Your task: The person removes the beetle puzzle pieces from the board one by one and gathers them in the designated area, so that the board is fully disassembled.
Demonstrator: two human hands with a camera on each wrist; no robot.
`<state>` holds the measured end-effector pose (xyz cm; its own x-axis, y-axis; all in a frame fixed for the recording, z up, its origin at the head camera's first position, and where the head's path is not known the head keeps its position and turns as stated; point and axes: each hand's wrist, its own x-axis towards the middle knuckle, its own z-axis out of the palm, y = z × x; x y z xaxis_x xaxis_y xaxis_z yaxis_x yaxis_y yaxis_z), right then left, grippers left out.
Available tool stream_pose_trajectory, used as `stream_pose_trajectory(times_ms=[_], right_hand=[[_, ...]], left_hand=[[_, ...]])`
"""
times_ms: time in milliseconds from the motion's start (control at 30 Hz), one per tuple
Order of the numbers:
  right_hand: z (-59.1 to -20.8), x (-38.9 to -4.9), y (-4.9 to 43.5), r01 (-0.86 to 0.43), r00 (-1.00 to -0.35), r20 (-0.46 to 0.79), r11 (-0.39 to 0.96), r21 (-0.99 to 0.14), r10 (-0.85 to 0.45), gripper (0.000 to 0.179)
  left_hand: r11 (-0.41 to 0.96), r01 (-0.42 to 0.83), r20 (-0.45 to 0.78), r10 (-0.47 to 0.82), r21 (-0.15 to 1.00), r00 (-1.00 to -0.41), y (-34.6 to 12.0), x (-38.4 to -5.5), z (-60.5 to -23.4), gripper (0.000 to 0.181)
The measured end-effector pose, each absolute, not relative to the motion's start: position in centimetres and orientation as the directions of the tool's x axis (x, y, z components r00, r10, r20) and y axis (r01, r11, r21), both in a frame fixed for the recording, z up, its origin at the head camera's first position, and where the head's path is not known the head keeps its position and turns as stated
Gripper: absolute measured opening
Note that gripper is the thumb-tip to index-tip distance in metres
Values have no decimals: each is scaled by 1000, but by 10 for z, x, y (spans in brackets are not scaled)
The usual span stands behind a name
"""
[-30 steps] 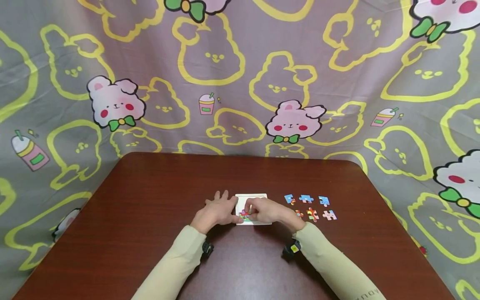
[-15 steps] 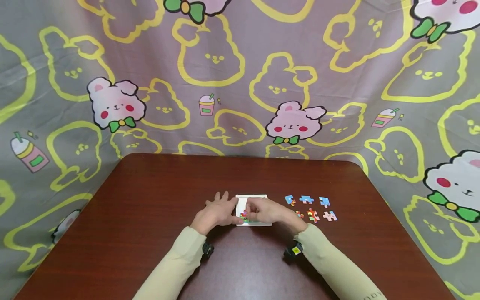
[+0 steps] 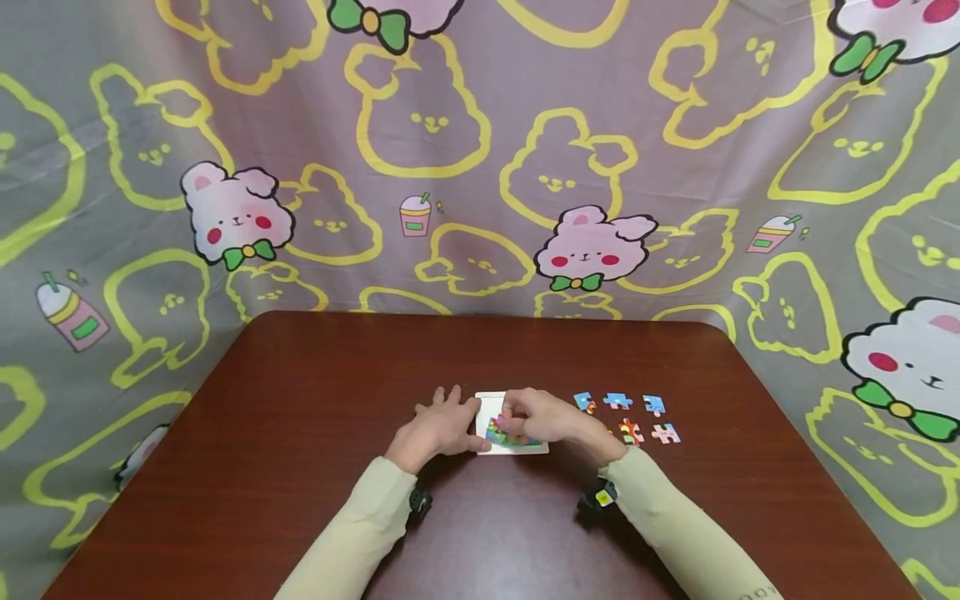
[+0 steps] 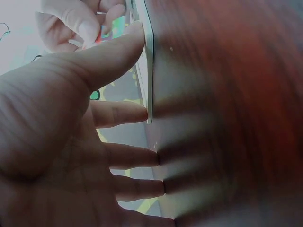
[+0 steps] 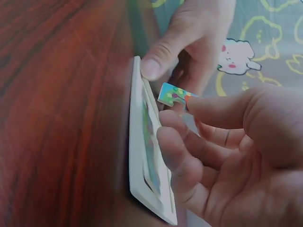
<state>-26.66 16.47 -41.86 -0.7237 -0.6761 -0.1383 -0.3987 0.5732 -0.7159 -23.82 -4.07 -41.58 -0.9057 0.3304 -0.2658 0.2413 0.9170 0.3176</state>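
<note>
A white puzzle board [image 3: 487, 405] lies on the table between my two hands, with a strip of colourful picture along its near side. My left hand [image 3: 438, 428] rests at the board's left, fingers spread and straight; its thumb [image 4: 124, 49] lies on the board's edge and its other fingertips touch down beside it. With thumb and finger, my right hand [image 3: 546, 417] pinches a puzzle piece [image 5: 169, 94], blue and green with a bit of red. In the right wrist view that piece is tilted and held off the board. The right hand hides part of the board in the head view.
Several loose puzzle pieces [image 3: 617, 401] lie in two rows right of the board, one partly behind my right wrist. The brown table [image 3: 315, 392] reaches back to a patterned curtain [image 3: 480, 192] on its far side and flanks.
My right hand has shifted slightly right and up with the puzzle piece, uncovering more of the coloured strip. The left hand stays at the board's edge. The head view has shifted slightly.
</note>
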Motion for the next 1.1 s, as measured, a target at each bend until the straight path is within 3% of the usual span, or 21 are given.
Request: stream_pose_trajectory(times_ms=[400,1100], right_hand=[[-403,-269,197,-420,-669,-130,516,-747,-732,14],[-404,-263,260,-349,-709,-203,586,-731,-676,11]], left_hand=[[919,241,-257,325,311,-910,-41,-238,-414,75],[914,242,-281,338,326,-898,-42,-236,-413,76]])
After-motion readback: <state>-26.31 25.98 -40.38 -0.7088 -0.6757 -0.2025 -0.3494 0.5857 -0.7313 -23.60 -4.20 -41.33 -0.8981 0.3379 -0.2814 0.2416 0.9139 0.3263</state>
